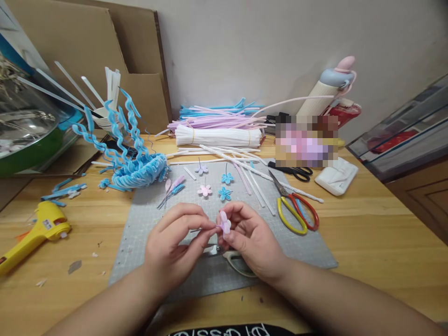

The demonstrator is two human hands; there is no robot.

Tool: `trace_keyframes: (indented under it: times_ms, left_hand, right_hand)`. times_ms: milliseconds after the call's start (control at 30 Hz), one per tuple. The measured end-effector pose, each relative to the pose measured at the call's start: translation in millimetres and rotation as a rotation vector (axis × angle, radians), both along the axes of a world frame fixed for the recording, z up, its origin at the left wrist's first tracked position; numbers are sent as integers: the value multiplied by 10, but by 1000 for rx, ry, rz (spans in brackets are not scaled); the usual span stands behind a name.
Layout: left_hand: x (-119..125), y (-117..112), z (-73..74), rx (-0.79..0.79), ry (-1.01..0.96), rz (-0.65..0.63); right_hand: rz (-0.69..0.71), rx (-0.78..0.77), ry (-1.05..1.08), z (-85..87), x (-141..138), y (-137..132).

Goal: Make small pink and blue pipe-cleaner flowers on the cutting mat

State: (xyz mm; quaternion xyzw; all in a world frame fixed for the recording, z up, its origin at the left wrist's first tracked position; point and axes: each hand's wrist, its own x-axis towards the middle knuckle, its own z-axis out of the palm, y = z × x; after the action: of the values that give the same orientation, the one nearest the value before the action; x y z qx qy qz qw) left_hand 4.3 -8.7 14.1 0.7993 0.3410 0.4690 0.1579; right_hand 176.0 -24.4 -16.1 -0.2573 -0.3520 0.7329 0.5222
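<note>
My left hand (175, 242) and my right hand (247, 238) meet over a grey cutting mat (308, 247) on a wooden table. Together they pinch a small pink pipe-cleaner flower (225, 222). The left fingers grip its thin wire stem, which points left. The right fingers close around the petals. White-handled scissors (235, 262) lie on the mat under my hands, mostly hidden. Finished little flowers lie farther back on the mat: a pink one (205, 190), two blue ones (226, 185) and a lilac one (201, 169).
Yellow-and-red scissors (297, 212) lie right of my hands, black scissors (297, 172) behind them. A blue pipe-cleaner basket with curly strands (135, 163) stands at the mat's back left. Bundles of white, pink and blue pipe cleaners (217, 133) lie by the wall. A yellow glue gun (37, 231) lies far left.
</note>
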Motion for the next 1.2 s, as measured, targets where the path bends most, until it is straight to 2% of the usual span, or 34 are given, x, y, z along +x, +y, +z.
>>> trace_keyframes:
  times_ms: [167, 233, 333, 500, 733, 1067, 1200]
  left_hand:
    - [9, 3, -21, -145, -94, -47]
    - [11, 7, -33, -216, -127, -66]
    - [13, 6, -33, -275, -138, -105]
    - [19, -1, -2, -286, -112, -151]
    - [14, 10, -4, -281, -107, -154]
    - [1, 20, 5, -254, -132, -139]
    - [-7, 26, -9, -242, -170, -86]
  right_hand:
    - [283, -232, 227, 24, 25, 48]
    - [323, -255, 272, 18, 30, 56]
    - [328, -242, 283, -3, 32, 52]
    - [321, -234, 307, -22, 32, 33]
    - [290, -285, 322, -14, 31, 19]
    - [287, -254, 308, -10, 34, 25]
    - [291, -227, 310, -10, 44, 57]
